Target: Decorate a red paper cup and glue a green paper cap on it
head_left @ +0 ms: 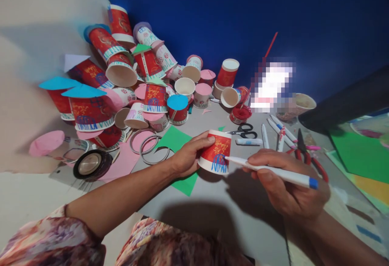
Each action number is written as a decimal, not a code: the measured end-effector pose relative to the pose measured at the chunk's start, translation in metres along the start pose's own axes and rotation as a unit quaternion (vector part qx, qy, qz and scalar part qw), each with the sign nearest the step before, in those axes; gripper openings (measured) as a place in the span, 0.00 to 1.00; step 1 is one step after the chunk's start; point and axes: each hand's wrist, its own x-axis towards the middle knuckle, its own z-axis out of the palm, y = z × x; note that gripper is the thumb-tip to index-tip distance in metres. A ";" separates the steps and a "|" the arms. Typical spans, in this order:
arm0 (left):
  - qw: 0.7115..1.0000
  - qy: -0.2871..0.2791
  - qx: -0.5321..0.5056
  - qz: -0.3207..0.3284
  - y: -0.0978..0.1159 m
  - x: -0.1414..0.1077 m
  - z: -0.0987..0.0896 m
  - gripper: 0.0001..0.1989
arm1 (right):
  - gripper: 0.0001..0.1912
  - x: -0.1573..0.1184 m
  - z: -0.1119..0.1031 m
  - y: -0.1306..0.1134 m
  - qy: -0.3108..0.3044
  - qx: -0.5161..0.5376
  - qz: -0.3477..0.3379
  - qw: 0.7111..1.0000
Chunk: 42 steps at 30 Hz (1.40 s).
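Observation:
A red and white paper cup, upside down and slightly tilted, is gripped from its left side by my left hand. Blue marker lines form an arch and zigzags near its white rim, with gold print above them. My right hand pinches a white marker with a blue end, its tip at the cup's right side by the blue arch. Beneath the cup and my left hand lies a green paper sheet. Black-handled scissors rest just behind the cup.
Decorated paper cups are heaped at the back left, several with paper tops. Red-handled pliers, loose markers and an open red pot with a stick sit to the right. Tape rings lie left; a tape roll sits beyond.

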 end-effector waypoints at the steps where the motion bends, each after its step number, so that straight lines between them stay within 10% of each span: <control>1: 1.000 -0.001 -0.003 0.000 0.000 0.000 0.000 0.23 | 0.08 0.001 0.000 0.000 -0.007 0.001 -0.001 1.000; 19: 0.999 -0.008 -0.044 -0.009 0.001 0.000 -0.001 0.20 | 0.07 0.000 -0.001 -0.003 -0.020 0.064 0.056 0.996; 31: 0.998 0.026 -0.057 -0.031 0.008 -0.002 -0.002 0.18 | 0.05 0.001 0.006 0.006 0.114 0.163 0.179 0.964; 42: 0.997 0.043 0.000 0.056 0.005 -0.004 0.006 0.23 | 0.10 0.007 0.007 -0.009 -0.008 0.031 0.001 0.999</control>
